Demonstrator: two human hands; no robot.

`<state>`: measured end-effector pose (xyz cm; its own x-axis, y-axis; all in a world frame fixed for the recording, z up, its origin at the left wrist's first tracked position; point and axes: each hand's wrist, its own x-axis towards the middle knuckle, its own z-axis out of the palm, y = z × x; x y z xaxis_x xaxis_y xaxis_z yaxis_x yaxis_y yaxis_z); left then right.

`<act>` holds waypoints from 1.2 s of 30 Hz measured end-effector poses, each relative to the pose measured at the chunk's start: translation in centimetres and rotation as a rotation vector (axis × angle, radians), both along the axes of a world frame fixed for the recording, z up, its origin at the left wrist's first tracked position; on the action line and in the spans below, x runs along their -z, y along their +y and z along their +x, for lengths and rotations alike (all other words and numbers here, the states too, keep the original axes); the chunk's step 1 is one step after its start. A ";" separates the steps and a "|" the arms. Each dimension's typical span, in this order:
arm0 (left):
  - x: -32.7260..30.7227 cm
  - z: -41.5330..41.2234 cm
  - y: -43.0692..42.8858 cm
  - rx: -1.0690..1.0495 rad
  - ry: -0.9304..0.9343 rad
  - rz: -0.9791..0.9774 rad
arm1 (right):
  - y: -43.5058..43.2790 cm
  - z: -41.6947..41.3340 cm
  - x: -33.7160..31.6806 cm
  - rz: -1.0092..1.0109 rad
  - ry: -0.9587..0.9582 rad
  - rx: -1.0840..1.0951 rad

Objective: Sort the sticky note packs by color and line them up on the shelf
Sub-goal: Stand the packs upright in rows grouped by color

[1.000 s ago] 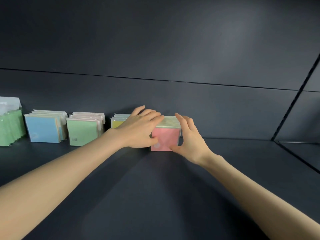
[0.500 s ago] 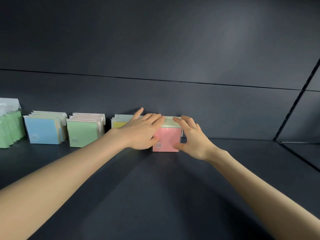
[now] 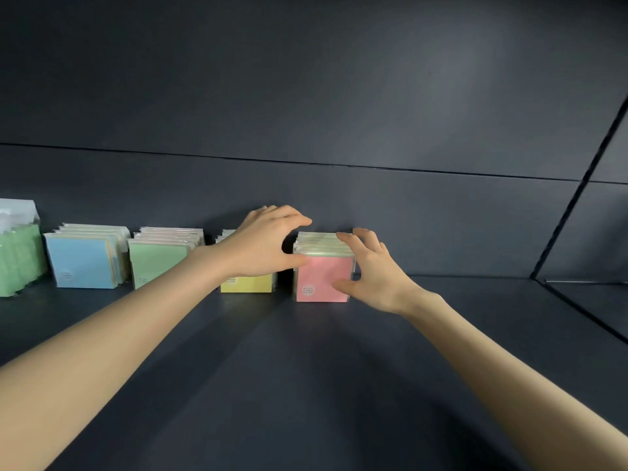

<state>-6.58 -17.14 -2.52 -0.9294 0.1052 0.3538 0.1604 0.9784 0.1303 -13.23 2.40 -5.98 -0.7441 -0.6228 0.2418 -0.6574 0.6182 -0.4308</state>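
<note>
A row of pink sticky note packs (image 3: 323, 277) stands upright on the dark shelf (image 3: 306, 368) against the back wall. My right hand (image 3: 370, 270) grips its right end, with fingertips on the top edges and the thumb on the pink front face. My left hand (image 3: 268, 243) arches over the gap to the left of the row, and only its thumb touches the front pack's upper left corner. Left of that stand rows of yellow packs (image 3: 248, 285), half hidden by my left hand, green packs (image 3: 156, 263) and blue packs (image 3: 81, 263).
Taller green packs (image 3: 17, 263) with clear tops stand at the far left edge. The dark back wall (image 3: 441, 226) rises right behind the rows. A side panel (image 3: 577, 198) closes the shelf at the right. Bare shelf lies right of the pink row.
My left hand has lifted off the top of the pink row and shifted left, uncovering the yellow pack's front. My right thumb has moved onto the pink front face.
</note>
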 end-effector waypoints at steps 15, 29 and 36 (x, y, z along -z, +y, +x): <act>1.9 0.7 0.1 0.008 0.027 -0.136 | 0.2 0.4 -0.6 0.010 0.035 0.024; 2.1 1.0 0.6 -0.007 0.020 -0.161 | 0.2 0.8 -0.1 0.144 0.049 0.034; 1.9 1.1 0.4 -0.014 -0.009 -0.146 | -0.1 0.9 -0.5 0.174 0.076 0.046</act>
<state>-5.50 -16.76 -4.41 -0.9342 0.1421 0.3274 0.1463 0.9892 -0.0117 -12.28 2.34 -5.43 -0.7561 -0.6261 0.1904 -0.6537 0.7089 -0.2650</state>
